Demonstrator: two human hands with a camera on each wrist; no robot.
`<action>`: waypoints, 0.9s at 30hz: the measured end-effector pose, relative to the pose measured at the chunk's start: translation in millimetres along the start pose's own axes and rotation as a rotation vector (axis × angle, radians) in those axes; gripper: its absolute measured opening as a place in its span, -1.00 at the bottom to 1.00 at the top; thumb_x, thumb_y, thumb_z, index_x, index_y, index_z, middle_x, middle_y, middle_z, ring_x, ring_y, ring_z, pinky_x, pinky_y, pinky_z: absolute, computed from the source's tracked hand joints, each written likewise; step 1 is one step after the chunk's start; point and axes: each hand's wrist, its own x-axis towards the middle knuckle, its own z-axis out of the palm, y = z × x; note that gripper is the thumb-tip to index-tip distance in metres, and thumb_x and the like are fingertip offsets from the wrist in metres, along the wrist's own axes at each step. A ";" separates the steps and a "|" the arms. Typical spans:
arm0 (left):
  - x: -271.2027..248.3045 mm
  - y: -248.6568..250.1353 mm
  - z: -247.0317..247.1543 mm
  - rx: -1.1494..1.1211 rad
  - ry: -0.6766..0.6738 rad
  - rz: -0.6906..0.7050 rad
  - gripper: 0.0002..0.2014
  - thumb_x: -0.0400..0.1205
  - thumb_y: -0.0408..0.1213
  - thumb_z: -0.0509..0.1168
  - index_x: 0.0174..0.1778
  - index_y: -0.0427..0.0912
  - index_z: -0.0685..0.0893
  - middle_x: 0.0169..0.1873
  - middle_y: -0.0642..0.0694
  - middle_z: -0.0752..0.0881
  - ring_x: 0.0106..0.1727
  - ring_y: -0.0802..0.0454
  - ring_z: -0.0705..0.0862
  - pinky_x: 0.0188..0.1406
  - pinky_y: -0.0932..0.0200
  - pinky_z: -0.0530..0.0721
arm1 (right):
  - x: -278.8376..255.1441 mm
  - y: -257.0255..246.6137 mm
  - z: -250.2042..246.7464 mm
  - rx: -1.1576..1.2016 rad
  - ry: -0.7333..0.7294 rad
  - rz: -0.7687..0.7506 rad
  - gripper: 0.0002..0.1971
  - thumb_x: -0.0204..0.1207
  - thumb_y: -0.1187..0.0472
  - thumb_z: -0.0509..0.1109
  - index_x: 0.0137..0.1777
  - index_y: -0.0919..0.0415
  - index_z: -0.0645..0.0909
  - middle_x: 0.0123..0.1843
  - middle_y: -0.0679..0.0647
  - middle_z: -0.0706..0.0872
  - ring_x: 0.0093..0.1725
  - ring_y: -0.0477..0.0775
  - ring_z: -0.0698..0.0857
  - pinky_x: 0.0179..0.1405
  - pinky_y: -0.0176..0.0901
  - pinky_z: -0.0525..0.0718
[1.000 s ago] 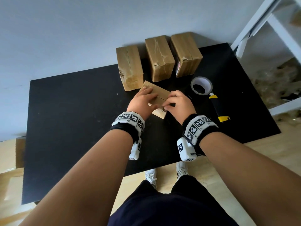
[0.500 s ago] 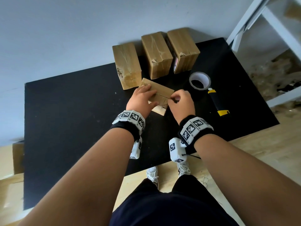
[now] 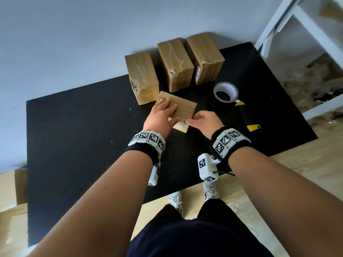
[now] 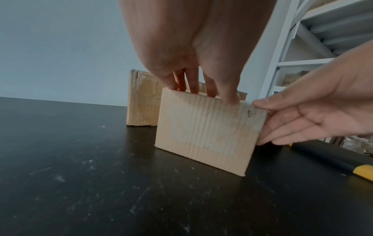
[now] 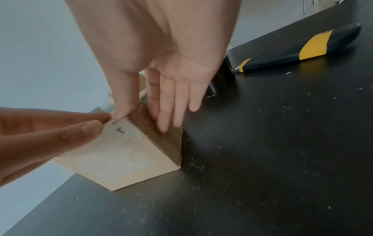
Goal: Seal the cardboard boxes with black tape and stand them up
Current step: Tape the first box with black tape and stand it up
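A small cardboard box (image 3: 185, 108) lies on the black table (image 3: 83, 136), just in front of three taller boxes. My left hand (image 3: 165, 112) rests flat on its top, fingers straight, thumb at the near edge. In the left wrist view the fingertips of my left hand (image 4: 201, 91) press on the top edge of the box (image 4: 207, 134). My right hand (image 3: 196, 120) stands against the right end. The right wrist view shows my right hand (image 5: 151, 110) with its thumb on the top corner of the box (image 5: 125, 153) and straight fingers along the side. The black tape roll (image 3: 225, 93) lies apart, to the right.
Three cardboard boxes (image 3: 142, 76), (image 3: 175, 64), (image 3: 205, 57) stand along the table's back edge by the wall. A black and yellow utility knife (image 3: 248, 116) lies right of my hands, below the tape roll. A white shelf frame (image 3: 297, 19) rises beyond the table's right corner.
My right hand, curled at the box's near right edge a second ago, has slid to the right end and straightened its fingers. The left hand has stayed on top.
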 end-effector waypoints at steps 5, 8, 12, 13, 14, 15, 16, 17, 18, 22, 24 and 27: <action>0.0 2.9 -1.1 0.010 -0.006 -0.014 -0.46 0.67 0.02 0.23 0.58 0.08 0.33 0.65 0.07 0.14 0.67 0.06 -0.03 0.62 0.10 0.02 | -2.9 2.3 -0.4 0.010 -0.041 -0.010 -0.70 0.40 0.01 0.54 -0.02 0.21 0.71 -0.08 0.06 0.79 -0.02 0.09 0.75 0.09 -0.02 0.66; -2.2 6.0 0.2 0.003 0.015 -0.027 -0.47 0.67 0.02 0.22 0.58 0.08 0.33 0.65 0.07 0.15 0.67 0.07 -0.02 0.61 0.08 0.07 | -9.6 10.0 7.4 -0.158 -0.029 -0.054 -0.90 0.49 0.21 0.41 -0.10 0.16 0.75 -0.10 -0.01 0.79 -0.04 0.08 0.74 0.04 -0.10 0.66; -3.2 10.8 -1.2 0.022 0.012 -0.041 -0.47 0.68 0.01 0.22 0.59 0.06 0.32 0.65 0.06 0.14 0.67 0.06 -0.02 0.60 0.08 0.09 | -17.6 11.5 20.3 -0.322 -0.098 -0.060 -0.76 0.51 0.33 0.21 -0.22 0.13 0.71 -0.21 -0.02 0.71 -0.21 0.05 0.65 -0.01 -0.14 0.59; -2.7 11.3 -1.7 0.029 0.010 -0.044 -0.47 0.68 0.01 0.21 0.59 0.06 0.32 0.65 0.06 0.14 0.67 0.06 -0.02 0.60 0.08 0.08 | -16.3 9.1 20.2 -0.304 -0.063 -0.044 -0.75 0.54 0.32 0.19 -0.14 0.18 0.72 -0.14 0.05 0.74 -0.13 0.11 0.68 0.07 -0.08 0.62; -2.4 12.0 -1.7 0.034 0.007 -0.046 -0.46 0.68 0.01 0.21 0.59 0.06 0.32 0.65 0.06 0.14 0.67 0.05 -0.02 0.61 0.08 0.08 | -15.2 6.4 17.7 -0.250 -0.007 -0.004 -0.75 0.58 0.29 0.17 -0.04 0.22 0.72 -0.03 0.11 0.77 -0.01 0.18 0.70 0.14 0.00 0.63; -2.0 12.3 -1.4 0.036 0.006 -0.050 -0.46 0.68 0.01 0.21 0.59 0.06 0.31 0.65 0.05 0.13 0.67 0.05 -0.02 0.61 0.08 0.07 | -14.0 3.0 13.5 -0.165 0.056 0.033 -0.75 0.60 0.24 0.17 0.01 0.23 0.70 0.02 0.14 0.77 0.06 0.21 0.69 0.17 0.04 0.63; -1.4 13.2 -0.8 0.037 0.006 -0.053 -0.46 0.68 0.01 0.21 0.60 0.05 0.31 0.65 0.05 0.13 0.67 0.04 -0.02 0.61 0.08 0.07 | -12.5 -0.1 8.3 -0.079 0.106 0.055 -0.75 0.61 0.18 0.17 0.01 0.22 0.68 0.01 0.13 0.77 0.06 0.19 0.68 0.15 0.05 0.64; -1.2 13.3 -0.2 0.038 0.007 -0.057 -0.46 0.68 0.01 0.21 0.60 0.05 0.31 0.65 0.04 0.13 0.67 0.04 -0.02 0.61 0.08 0.07 | -10.4 -2.6 4.1 -0.017 0.130 0.059 -0.75 0.61 0.11 0.19 0.00 0.21 0.66 -0.02 0.10 0.76 0.04 0.16 0.69 0.11 0.03 0.64; -1.1 13.5 0.5 0.040 0.008 -0.061 -0.46 0.68 0.01 0.21 0.60 0.04 0.31 0.65 0.04 0.14 0.67 0.03 -0.02 0.61 0.08 0.07 | -8.9 -4.9 0.8 -0.006 0.130 0.047 -0.74 0.60 0.04 0.24 -0.01 0.19 0.66 -0.06 0.05 0.75 0.00 0.10 0.69 0.06 -0.03 0.64; -0.4 14.9 1.2 0.051 0.014 -0.071 -0.45 0.67 0.01 0.22 0.60 0.03 0.32 0.65 0.02 0.15 0.67 0.01 -0.01 0.61 0.05 0.09 | -6.8 -6.8 -2.4 -0.105 0.080 -0.011 -0.74 0.54 -0.04 0.39 0.01 0.15 0.68 -0.23 -0.05 0.68 -0.13 -0.02 0.66 -0.11 -0.20 0.53; -0.8 15.7 1.2 0.061 0.018 -0.086 -0.45 0.67 0.02 0.21 0.59 0.03 0.32 0.65 0.02 0.16 0.67 0.01 0.01 0.61 0.04 0.14 | -5.0 -6.3 -1.8 -0.094 0.094 -0.022 -0.75 0.53 0.00 0.41 -0.01 0.19 0.71 -0.24 -0.02 0.70 -0.16 0.00 0.67 -0.13 -0.20 0.52; -3.4 18.8 2.8 0.111 0.019 -0.103 -0.45 0.69 0.06 0.17 0.60 0.03 0.29 0.65 0.00 0.15 0.67 -0.01 0.01 0.59 0.01 0.22 | -4.1 -7.6 -7.0 -0.125 0.046 -0.048 -0.75 0.56 0.02 0.39 0.00 0.20 0.72 -0.19 0.03 0.71 -0.13 0.03 0.67 -0.13 -0.18 0.52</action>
